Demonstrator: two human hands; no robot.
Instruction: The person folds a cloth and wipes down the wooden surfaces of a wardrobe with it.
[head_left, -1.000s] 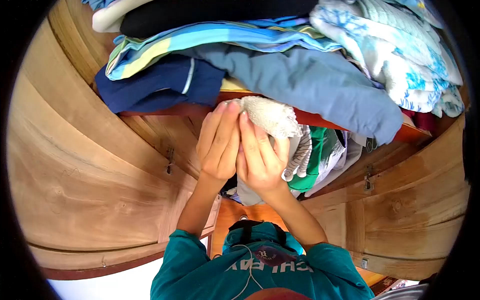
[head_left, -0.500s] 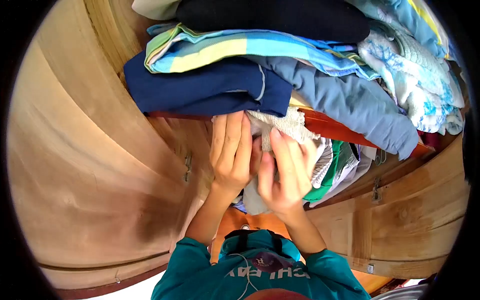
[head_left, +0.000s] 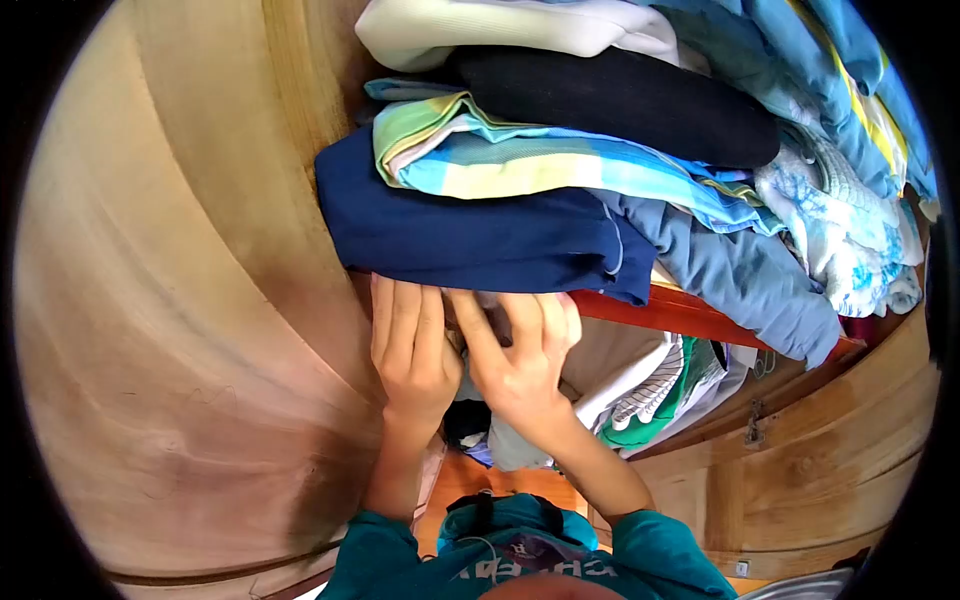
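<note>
My left hand (head_left: 415,345) reaches up to the shelf edge with its fingers stretched out side by side. Their tips touch or pass just under the front of a folded navy garment (head_left: 470,235). Beside it, my right hand (head_left: 525,355) has its fingers spread and bent a little, with the tips at the same lower edge. A small greyish patch shows between the right fingers; I cannot make out what it is. The cream knit cloth is out of sight.
On the shelf (head_left: 650,318) are a plaid cloth (head_left: 520,170), a black folded item (head_left: 620,105), a white one (head_left: 500,30) and a blue-grey cloth (head_left: 730,275). Clothes, one of them green (head_left: 645,425), fill the space below. Wooden doors (head_left: 160,330) flank both sides.
My right hand has moved left, close beside my left hand, and both sit at the navy garment's edge. The cream knit cloth has gone from view. The camera view has shifted.
</note>
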